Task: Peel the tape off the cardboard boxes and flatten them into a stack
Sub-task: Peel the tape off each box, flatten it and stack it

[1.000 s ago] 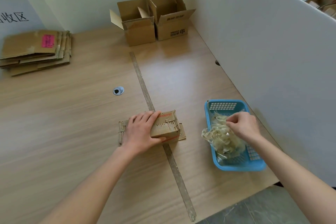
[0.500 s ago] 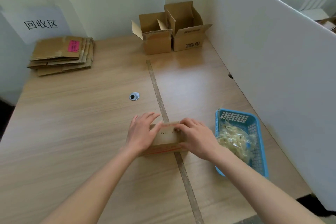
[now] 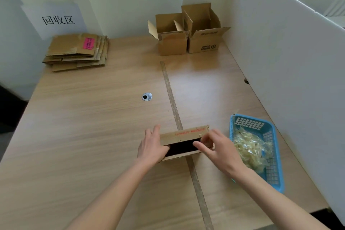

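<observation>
— Where's the box?

— Near the front edge, on the table (image 3: 93,127), across the centre strip. I have the small cardboard box (image 3: 183,137) half collapsed, its dark open end facing me.

— And the hands?

— My left hand (image 3: 152,147) grips the left end, thumb tucked into the opening. My right hand (image 3: 219,152) pinches the right end.

— What else?

— The blue basket (image 3: 274,157) of peeled tape (image 3: 248,150) sits just right. The flattened stack (image 3: 76,51) lies far left; two open boxes (image 3: 188,31) stand at the far side.
</observation>
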Demonstrator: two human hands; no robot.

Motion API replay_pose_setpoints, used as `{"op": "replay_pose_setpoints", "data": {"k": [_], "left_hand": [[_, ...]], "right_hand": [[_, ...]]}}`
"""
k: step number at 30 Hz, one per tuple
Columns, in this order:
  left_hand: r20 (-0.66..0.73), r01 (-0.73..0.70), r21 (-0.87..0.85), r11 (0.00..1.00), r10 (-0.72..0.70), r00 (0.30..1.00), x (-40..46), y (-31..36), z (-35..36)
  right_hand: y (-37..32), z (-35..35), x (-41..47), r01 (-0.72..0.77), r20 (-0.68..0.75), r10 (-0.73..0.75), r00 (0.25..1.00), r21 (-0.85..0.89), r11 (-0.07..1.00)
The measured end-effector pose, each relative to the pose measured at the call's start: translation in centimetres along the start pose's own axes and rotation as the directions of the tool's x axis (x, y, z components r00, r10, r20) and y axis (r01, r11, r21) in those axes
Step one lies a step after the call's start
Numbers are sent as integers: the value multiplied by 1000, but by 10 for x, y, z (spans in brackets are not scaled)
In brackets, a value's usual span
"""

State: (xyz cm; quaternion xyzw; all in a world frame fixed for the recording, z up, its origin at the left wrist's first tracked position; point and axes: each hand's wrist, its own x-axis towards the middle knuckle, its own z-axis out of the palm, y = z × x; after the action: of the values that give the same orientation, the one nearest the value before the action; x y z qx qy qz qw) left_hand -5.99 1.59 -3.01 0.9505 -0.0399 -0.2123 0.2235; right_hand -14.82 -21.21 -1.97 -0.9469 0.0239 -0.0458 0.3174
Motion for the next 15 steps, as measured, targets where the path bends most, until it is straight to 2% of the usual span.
{"op": "replay_pose_setpoints", "data": {"k": [1, 2, 5, 6, 8, 10, 12, 13, 15], "left_hand": [[7, -10, -39, 999, 10, 1000, 0, 1, 1], [12, -24, -78, 997, 25, 1000, 0, 2, 0], [-13, -61, -229, 972, 59, 998, 3, 0, -6], [-47, -83, -265, 961, 73, 996, 3, -1, -9], [-110, -123, -303, 945, 94, 989, 2, -2, -15], [-159, -127, -427, 895, 64, 985, 3, -2, -25], [-186, -105, -586, 804, -7, 983, 7, -7, -36], [-212, -120, -600, 791, -12, 977, 10, -12, -41], [-273, -207, -504, 839, 73, 959, 10, -21, -47]], "right_hand": [[-1, -2, 3, -60, -87, 55, 995, -56, 997], [-2, -2, 7, -135, -111, 123, 986, -111, 985], [-8, 1, 18, -370, 48, 377, 925, -112, 922], [-10, 3, 21, -384, 64, 393, 917, -122, 915], [-15, 4, 25, -329, 28, 333, 942, -102, 939], [-21, -2, 29, -283, 34, 282, 959, 38, 958], [-18, -11, 35, -309, 112, 289, 951, 242, 920], [-15, -14, 38, -340, 161, 301, 940, 355, 871], [-12, -15, 41, -417, 234, 347, 908, 573, 706]]}}
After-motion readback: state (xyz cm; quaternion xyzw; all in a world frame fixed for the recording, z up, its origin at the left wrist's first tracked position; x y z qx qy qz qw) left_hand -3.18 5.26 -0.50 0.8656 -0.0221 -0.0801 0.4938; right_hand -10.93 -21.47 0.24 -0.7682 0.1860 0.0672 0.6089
